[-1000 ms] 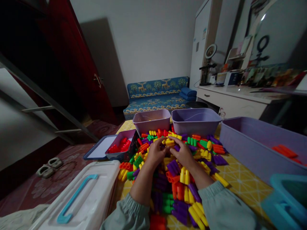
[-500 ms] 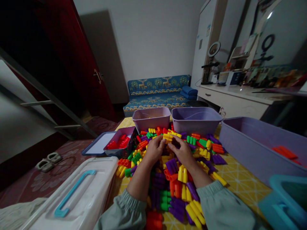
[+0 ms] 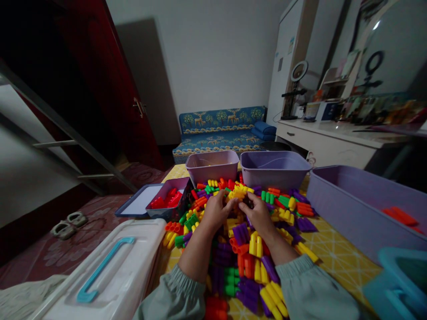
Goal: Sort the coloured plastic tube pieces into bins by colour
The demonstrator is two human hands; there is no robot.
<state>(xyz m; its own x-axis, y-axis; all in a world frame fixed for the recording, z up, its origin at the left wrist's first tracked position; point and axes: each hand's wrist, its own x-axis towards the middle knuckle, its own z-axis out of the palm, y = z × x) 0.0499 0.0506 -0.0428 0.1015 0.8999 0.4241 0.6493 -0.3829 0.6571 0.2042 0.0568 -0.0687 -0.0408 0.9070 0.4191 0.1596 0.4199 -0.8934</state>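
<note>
Yellow bullet-shaped building blocks (image 3: 237, 194) are between my two hands above the middle of the pile. My left hand (image 3: 216, 210) is closed on their left side, thumb pointing inward. From the right, my right hand (image 3: 258, 214) pinches the same blocks with thumb and fingers. The two thumbs nearly meet below the blocks. Around and under the hands lies a heap of loose blocks, among them a purple block (image 3: 240, 233), a yellow block (image 3: 255, 244), a green block (image 3: 231, 281) and an orange block (image 3: 246, 265).
Behind the pile stand a pink-purple bin (image 3: 213, 168) and a lilac bin (image 3: 273, 171). A larger purple bin (image 3: 353, 204) with orange pieces is at right, near a turquoise container (image 3: 396, 284). On the left are a small box (image 3: 167, 213) of red pieces and a white lid (image 3: 123, 262) with a blue handle.
The yellow blocks between my hands have turned and sit slightly lower. My fingers have shifted around them, and the right hand has closed in. The camera view has moved slightly.
</note>
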